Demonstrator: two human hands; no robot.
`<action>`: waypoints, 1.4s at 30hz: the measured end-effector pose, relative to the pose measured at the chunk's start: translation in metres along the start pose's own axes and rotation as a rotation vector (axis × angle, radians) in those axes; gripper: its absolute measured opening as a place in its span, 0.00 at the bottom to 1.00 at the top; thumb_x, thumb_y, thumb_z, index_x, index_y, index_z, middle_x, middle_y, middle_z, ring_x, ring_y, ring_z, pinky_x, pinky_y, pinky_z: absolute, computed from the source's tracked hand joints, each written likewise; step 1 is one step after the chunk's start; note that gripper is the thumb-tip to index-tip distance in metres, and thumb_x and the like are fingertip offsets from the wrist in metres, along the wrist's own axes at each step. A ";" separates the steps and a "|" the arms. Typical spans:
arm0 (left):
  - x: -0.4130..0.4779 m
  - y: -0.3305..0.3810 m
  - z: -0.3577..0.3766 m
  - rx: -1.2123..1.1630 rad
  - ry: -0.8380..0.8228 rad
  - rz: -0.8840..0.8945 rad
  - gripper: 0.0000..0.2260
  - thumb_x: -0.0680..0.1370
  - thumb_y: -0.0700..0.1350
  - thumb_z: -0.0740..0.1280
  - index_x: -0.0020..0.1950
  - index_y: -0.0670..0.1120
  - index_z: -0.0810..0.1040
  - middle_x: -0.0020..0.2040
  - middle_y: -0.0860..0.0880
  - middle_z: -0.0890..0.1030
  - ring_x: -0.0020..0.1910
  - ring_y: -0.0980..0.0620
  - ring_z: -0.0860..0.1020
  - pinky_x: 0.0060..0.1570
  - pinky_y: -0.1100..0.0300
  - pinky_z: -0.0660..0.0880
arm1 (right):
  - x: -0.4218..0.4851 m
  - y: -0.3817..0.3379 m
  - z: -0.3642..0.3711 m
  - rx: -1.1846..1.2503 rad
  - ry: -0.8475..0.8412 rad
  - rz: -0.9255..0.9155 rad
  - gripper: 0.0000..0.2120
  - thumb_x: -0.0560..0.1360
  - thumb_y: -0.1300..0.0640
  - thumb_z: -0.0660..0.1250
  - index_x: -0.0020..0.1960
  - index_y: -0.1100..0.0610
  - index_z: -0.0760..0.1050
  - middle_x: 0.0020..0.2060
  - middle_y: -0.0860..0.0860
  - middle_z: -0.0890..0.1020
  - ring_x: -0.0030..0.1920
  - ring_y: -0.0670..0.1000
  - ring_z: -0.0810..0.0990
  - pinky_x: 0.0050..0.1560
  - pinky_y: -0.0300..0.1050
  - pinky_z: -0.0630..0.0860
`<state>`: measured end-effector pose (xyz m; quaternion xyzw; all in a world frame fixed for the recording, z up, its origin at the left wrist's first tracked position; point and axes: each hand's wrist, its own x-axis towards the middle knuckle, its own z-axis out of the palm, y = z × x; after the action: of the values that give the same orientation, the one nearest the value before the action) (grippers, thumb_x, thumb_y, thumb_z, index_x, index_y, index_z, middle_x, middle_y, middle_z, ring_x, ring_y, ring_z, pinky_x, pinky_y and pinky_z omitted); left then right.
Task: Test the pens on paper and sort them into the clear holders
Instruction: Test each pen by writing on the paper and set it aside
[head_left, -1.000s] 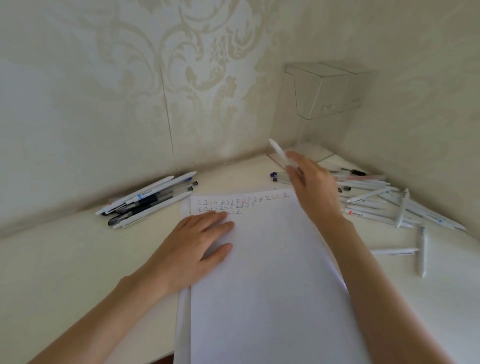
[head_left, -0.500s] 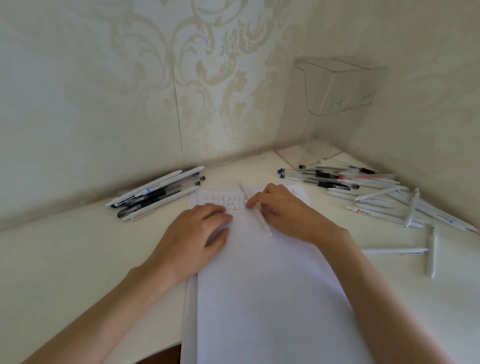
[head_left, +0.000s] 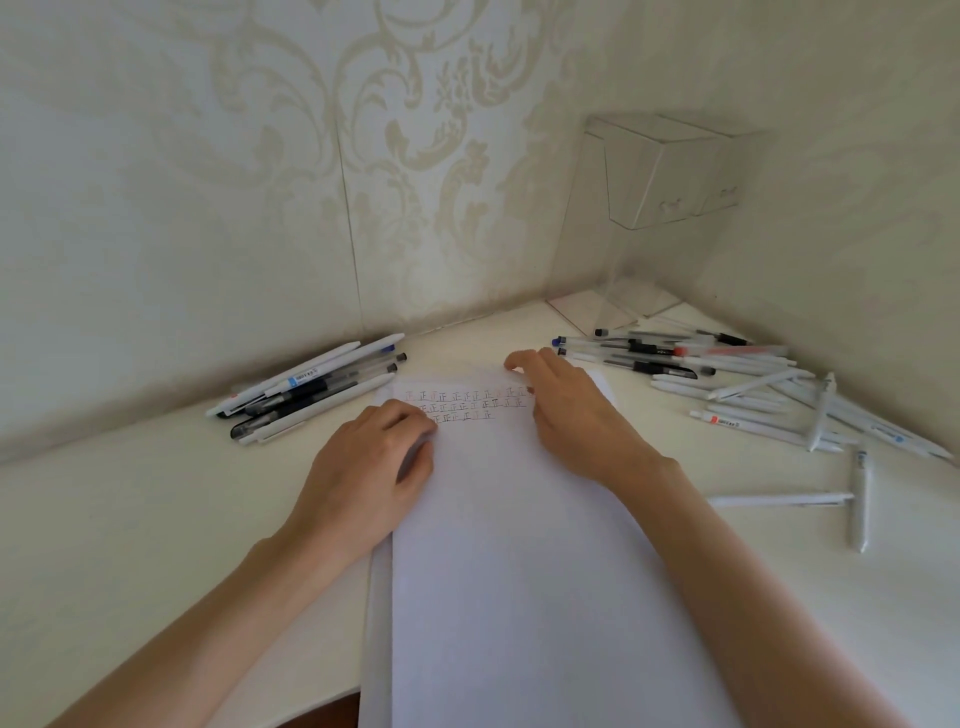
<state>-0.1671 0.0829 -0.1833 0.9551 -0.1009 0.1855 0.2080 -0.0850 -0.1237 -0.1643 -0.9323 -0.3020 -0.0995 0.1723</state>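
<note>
While flat, fingers loose, on the paper (head_left: 519, 545), left hand (head_left: 371, 467); right hand (head_left: 576, 415) curled at its top, grip unclear.

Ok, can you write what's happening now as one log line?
left hand: rests on paper | right hand: at written marks, grip unclear | clear holder: looks empty

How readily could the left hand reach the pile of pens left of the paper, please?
Probably yes. The left hand lies flat on the paper's left edge, and only bare table shows between it and the pen pile, just ahead and to its left.
</note>
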 end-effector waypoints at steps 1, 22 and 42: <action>0.000 0.000 0.000 0.001 -0.002 0.001 0.09 0.73 0.45 0.62 0.48 0.46 0.81 0.48 0.53 0.79 0.46 0.50 0.78 0.41 0.62 0.69 | -0.001 -0.001 -0.001 0.009 0.033 0.012 0.17 0.74 0.63 0.53 0.61 0.58 0.70 0.46 0.52 0.71 0.45 0.53 0.70 0.47 0.46 0.65; -0.003 0.004 0.002 0.001 -0.210 0.308 0.18 0.78 0.53 0.55 0.60 0.47 0.77 0.61 0.51 0.76 0.60 0.53 0.72 0.59 0.61 0.65 | 0.003 -0.009 -0.002 0.015 0.483 -0.023 0.24 0.69 0.37 0.65 0.38 0.60 0.75 0.35 0.51 0.75 0.31 0.51 0.72 0.33 0.44 0.68; -0.002 0.004 0.003 0.020 -0.313 0.313 0.22 0.78 0.57 0.52 0.66 0.49 0.73 0.67 0.51 0.72 0.65 0.52 0.69 0.64 0.65 0.55 | 0.009 -0.030 0.005 0.664 0.259 0.512 0.16 0.71 0.62 0.65 0.33 0.55 0.59 0.26 0.46 0.62 0.25 0.44 0.60 0.25 0.35 0.57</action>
<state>-0.1693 0.0781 -0.1854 0.9470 -0.2770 0.0659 0.1490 -0.0950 -0.0944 -0.1581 -0.8510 -0.0527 -0.0668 0.5183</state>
